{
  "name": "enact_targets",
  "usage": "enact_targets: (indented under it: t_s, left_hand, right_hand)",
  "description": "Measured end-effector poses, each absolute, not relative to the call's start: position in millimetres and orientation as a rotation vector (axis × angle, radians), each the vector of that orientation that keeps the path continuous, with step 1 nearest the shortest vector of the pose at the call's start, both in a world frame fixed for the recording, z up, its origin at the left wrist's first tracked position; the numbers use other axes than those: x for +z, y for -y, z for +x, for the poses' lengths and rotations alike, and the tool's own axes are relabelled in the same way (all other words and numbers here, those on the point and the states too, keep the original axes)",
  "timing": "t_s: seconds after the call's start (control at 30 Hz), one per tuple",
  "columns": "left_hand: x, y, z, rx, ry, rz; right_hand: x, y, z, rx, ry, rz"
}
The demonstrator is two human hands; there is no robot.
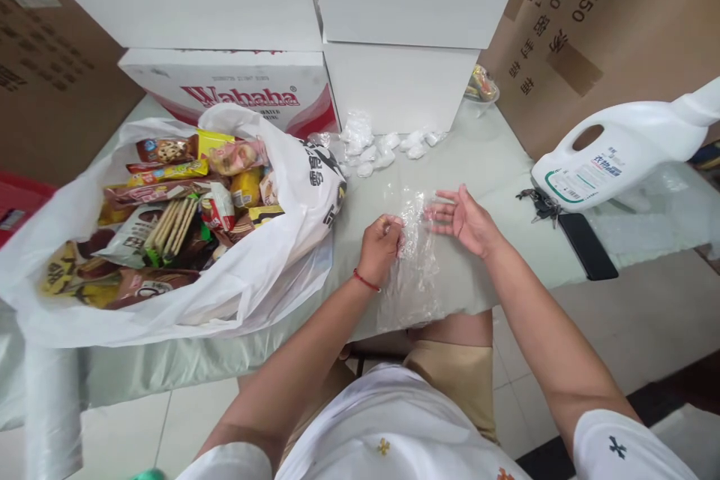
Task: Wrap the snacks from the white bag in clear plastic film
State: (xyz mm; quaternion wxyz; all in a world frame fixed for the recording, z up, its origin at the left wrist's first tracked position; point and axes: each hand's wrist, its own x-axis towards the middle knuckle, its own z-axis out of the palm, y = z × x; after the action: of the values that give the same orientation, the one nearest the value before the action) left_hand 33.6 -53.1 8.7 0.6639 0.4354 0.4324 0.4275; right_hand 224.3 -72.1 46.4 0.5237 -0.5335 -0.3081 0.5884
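Clear bag (413,281) in left grip (383,246)

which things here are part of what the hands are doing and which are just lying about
In use:
- clear plastic bag, in the left hand's grip, right hand open beside it
- perhaps the white bag of snacks

Seemingly lying about:
- white jug
- keys
- phone
- Wahaha box

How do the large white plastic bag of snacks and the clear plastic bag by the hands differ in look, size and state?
The large white plastic bag is opaque; the clear plastic bag is see-through and smaller. The white bag bulges with snacks, while the clear bag lies flat. The left hand pinches the clear bag, not the white one. Both are plastic.
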Motion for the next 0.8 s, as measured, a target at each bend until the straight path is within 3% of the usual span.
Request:
enact_targets:
  t_s: [0.17, 0.33, 0.5, 0.67, 0.8]
  left_hand:
    - [0, 39, 32, 1.012, -1.027, 0.962]
    - [-13, 23, 22, 1.052, -1.191, 1.049]
    - [8, 40, 12, 1.383, -1.379, 1.392]
    - [34, 75, 17, 1.012, -0.951, 1.5]
    - [32, 85, 29, 0.937, -0.942, 1.678]
  right_hand:
    - [21, 98, 212, 1.579, 0.709, -1.342]
    - [13, 97, 204, 1.382, 0.695, -1.411]
    - [12, 91, 204, 1.118, 0.747, -1.544]
    - [24, 86, 198, 0.757, 0.904, -1.685]
    - [34, 75, 191, 0.863, 0.736, -1.597]
